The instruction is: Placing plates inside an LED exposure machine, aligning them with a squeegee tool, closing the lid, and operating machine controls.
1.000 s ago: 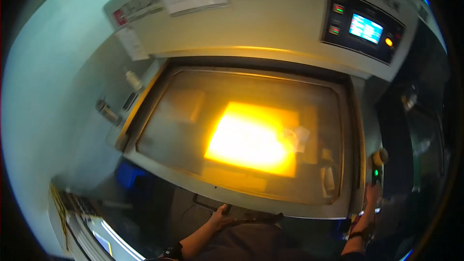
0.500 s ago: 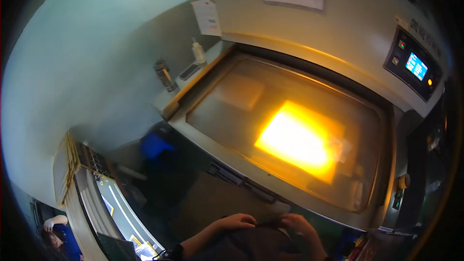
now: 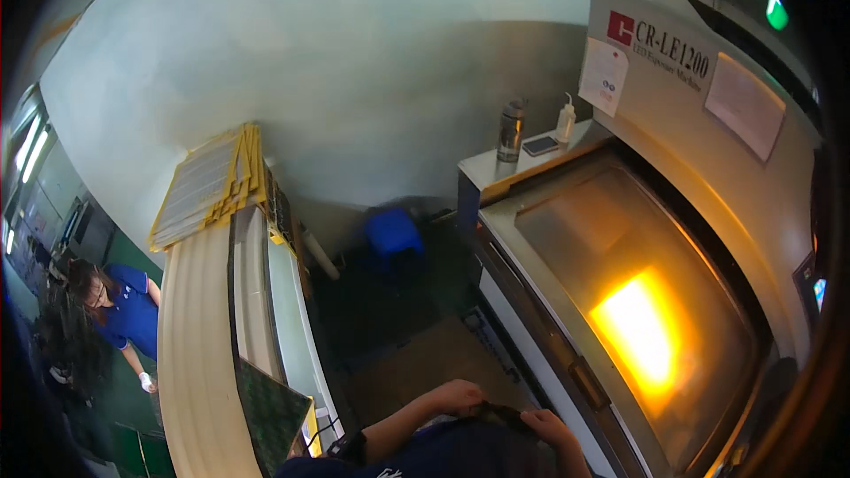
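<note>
My left hand [image 3: 459,397] is at the lower middle, close to my body, with its fingers curled inward. My right hand [image 3: 549,427] is a little to its right and nearer, its fingers bent too. Between the two hands lies something dark, perhaps cloth, that I cannot make out; both hands seem to close on its edges. To the right stands a large machine with a framed, sunken bed [image 3: 567,212]. A bright yellow-white patch of light [image 3: 639,327] glows in that bed, apart from my hands.
A bottle [image 3: 510,131], a phone [image 3: 540,145] and a white squeeze bottle [image 3: 566,119] stand on the machine's ledge. A blue stool [image 3: 393,235] is by the wall. Yellow-edged sheets [image 3: 208,177] top a long bench [image 3: 199,345] at left. Beyond it a person [image 3: 133,310] in blue stands.
My view has swung left, so the machine now lies at the right, and the bench and co-worker show more fully. Both hands stay low before my body, drawn slightly closer together.
</note>
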Demonstrator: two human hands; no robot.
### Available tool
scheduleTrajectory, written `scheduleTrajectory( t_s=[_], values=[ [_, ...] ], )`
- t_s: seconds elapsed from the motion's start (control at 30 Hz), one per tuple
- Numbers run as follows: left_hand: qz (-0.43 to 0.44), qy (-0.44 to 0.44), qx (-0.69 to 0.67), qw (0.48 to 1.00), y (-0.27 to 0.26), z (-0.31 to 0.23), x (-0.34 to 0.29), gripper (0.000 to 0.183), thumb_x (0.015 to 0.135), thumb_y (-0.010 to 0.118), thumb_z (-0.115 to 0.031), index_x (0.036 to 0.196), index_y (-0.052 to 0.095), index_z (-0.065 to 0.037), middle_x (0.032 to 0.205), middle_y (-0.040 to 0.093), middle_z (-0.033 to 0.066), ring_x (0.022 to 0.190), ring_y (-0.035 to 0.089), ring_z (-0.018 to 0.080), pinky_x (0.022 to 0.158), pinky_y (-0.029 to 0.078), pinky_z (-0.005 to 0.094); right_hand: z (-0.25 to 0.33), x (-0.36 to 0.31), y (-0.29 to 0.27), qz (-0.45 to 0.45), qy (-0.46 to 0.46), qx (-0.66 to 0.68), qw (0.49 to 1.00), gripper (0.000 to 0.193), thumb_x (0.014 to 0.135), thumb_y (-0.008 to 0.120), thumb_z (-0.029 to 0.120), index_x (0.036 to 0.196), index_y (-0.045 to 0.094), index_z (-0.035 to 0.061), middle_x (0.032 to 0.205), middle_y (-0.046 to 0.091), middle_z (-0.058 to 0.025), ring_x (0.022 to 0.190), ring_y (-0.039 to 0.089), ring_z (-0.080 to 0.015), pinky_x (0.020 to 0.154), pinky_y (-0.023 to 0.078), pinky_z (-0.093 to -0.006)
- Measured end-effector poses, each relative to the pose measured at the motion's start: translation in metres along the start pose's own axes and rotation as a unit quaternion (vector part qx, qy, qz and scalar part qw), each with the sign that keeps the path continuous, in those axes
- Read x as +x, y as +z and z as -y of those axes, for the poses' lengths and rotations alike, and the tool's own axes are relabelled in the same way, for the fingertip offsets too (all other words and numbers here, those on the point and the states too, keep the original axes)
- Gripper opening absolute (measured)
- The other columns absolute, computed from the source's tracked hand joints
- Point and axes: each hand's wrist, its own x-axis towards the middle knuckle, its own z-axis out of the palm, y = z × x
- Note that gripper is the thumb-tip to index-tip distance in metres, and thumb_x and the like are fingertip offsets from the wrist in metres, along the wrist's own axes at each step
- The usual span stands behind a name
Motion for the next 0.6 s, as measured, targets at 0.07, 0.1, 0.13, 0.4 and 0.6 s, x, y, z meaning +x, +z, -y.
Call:
scheduleTrajectory(
  t_s=[0.07,0.1,0.13,0.4,0.6],
  values=[
    [-0.023,-0.079,-0.102,0.991,-0.037,-0.026,-0.022,0.026,0.092,0.061,-0.026,0.098,0.067,-0.001,0.090,0.067,0.0117,0.087,0.065,0.0200,0.078,0.050,0.0334,-0.055,0.040,-0.001,0.002,-0.039,-0.037,0.999,0.041,0.094,0.061,0.034,0.104,0.069,-0.0045,0.091,0.069,-0.0035,0.085,0.060,-0.0109,0.078,0.048,-0.0287],
    [-0.054,-0.169,-0.206,0.962,-0.047,-0.036,-0.037,0.024,0.092,0.061,-0.024,0.096,0.066,-0.001,0.084,0.065,0.0101,0.083,0.064,0.0174,0.075,0.050,0.0318,-0.073,0.053,0.003,0.021,-0.079,-0.080,0.993,0.043,0.092,0.064,0.036,0.105,0.069,-0.0050,0.089,0.068,-0.0030,0.083,0.059,-0.0106,0.076,0.047,-0.0288],
    [-0.066,-0.173,-0.213,0.959,-0.046,-0.026,-0.046,0.024,0.092,0.061,-0.024,0.096,0.066,-0.001,0.084,0.065,0.0101,0.083,0.064,0.0174,0.075,0.050,0.0318,-0.064,0.055,0.009,0.032,-0.080,-0.091,0.992,0.043,0.092,0.064,0.036,0.105,0.069,-0.0050,0.089,0.068,-0.0030,0.083,0.059,-0.0106,0.076,0.047,-0.0288],
    [-0.107,0.046,-0.162,0.980,-0.029,-0.046,-0.041,0.015,0.089,0.061,-0.017,0.087,0.061,-0.002,0.077,0.058,0.0070,0.074,0.061,0.0192,0.069,0.049,0.0341,0.047,0.065,0.055,0.067,-0.084,-0.062,0.992,0.043,0.088,0.069,0.031,0.118,0.065,0.0000,0.098,0.067,-0.0064,0.089,0.059,-0.0122,0.077,0.048,-0.0300],
    [-0.154,0.193,0.007,0.969,-0.039,-0.063,-0.028,0.018,0.083,0.063,-0.015,0.098,0.065,-0.006,0.098,0.061,0.0148,0.095,0.056,0.0363,0.085,0.046,0.0453,0.017,0.109,0.048,0.129,-0.130,-0.027,0.983,0.056,0.088,0.068,0.031,0.136,0.050,0.0065,0.137,0.054,-0.0137,0.125,0.050,-0.0230,0.105,0.039,-0.0402]
  ],
)
